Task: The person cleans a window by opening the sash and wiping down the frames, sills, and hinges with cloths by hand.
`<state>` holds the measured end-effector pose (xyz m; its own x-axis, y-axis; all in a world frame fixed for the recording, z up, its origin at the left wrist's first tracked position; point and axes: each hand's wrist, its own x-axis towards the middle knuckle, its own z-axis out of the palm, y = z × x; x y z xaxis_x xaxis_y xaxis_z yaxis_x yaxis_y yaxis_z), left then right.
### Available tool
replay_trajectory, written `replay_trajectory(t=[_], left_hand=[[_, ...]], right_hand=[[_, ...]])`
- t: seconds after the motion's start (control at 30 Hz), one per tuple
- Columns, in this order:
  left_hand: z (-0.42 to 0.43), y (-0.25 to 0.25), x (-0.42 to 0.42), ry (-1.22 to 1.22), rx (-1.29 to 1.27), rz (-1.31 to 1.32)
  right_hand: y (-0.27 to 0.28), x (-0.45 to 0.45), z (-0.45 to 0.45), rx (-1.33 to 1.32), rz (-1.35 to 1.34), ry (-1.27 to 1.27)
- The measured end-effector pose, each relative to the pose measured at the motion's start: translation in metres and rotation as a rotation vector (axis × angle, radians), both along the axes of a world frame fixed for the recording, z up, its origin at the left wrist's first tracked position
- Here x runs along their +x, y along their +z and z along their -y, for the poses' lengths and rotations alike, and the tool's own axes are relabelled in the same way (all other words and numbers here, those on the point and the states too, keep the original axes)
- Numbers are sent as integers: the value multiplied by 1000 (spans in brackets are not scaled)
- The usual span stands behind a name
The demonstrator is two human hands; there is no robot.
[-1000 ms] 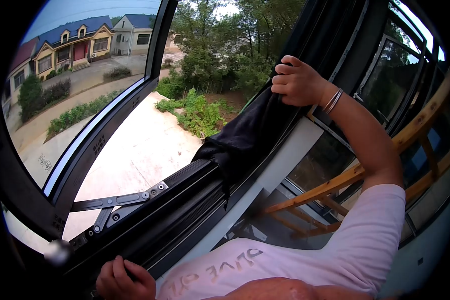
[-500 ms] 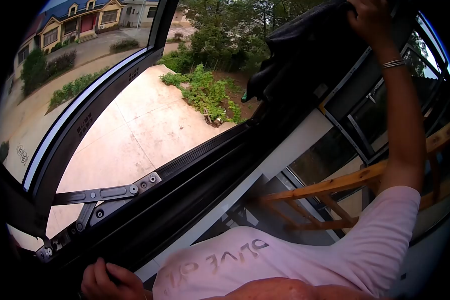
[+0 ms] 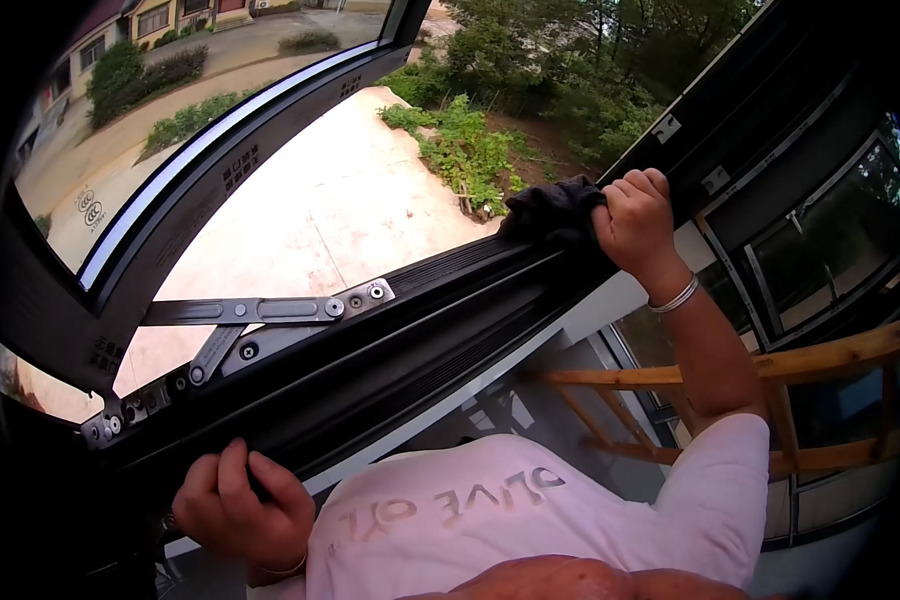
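Note:
A crumpled dark cloth [image 3: 553,208] lies on the black window frame [image 3: 440,270], at the corner where the sill meets the upright side. My right hand [image 3: 638,215] is closed round the cloth's right end, its knuckles upward. At the lower left, my left hand [image 3: 245,505] is curled beside the inner edge of the frame, and what its fingers hold, if anything, is hidden. A metal hinge arm [image 3: 270,311] links the sill to the opened window sash [image 3: 185,190].
Wooden rails [image 3: 710,370] stand indoors at the right, near my right forearm. Behind them is another dark-framed window [image 3: 835,235]. Outside are pale paving [image 3: 310,190], green plants [image 3: 465,150] and trees.
My right hand has come down from high on the upright with the cloth, which is now bunched at the sill corner. The view has shifted, and my left hand stays curled near the frame.

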<state>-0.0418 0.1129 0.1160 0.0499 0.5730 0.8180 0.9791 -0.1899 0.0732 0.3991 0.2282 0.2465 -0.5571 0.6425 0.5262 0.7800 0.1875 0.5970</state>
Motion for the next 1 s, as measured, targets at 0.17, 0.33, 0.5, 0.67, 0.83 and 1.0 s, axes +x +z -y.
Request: replay_trajectory(t=[0.17,0.33,0.5,0.67,0.83,1.0], left_hand=[[-4,6,2,-12,35,-22],[-4,6,2,-1,38,-45],[0,4,1,-8,1,-14],[2,3,0,2,-57,0],[6,4,-4,3,-137,-91],[8,4,1,57,-178,-58]], right_hand=[[56,-31,-23,-387,-835,-99],[131,-34,-62,-398,-1186,37],[154,-5,-126,-618,-1480,543],[179,-39,-108,-144,-1252,327],[128,-28,-74,-18,318,354],[82,-14,-73,-122,396,123]])
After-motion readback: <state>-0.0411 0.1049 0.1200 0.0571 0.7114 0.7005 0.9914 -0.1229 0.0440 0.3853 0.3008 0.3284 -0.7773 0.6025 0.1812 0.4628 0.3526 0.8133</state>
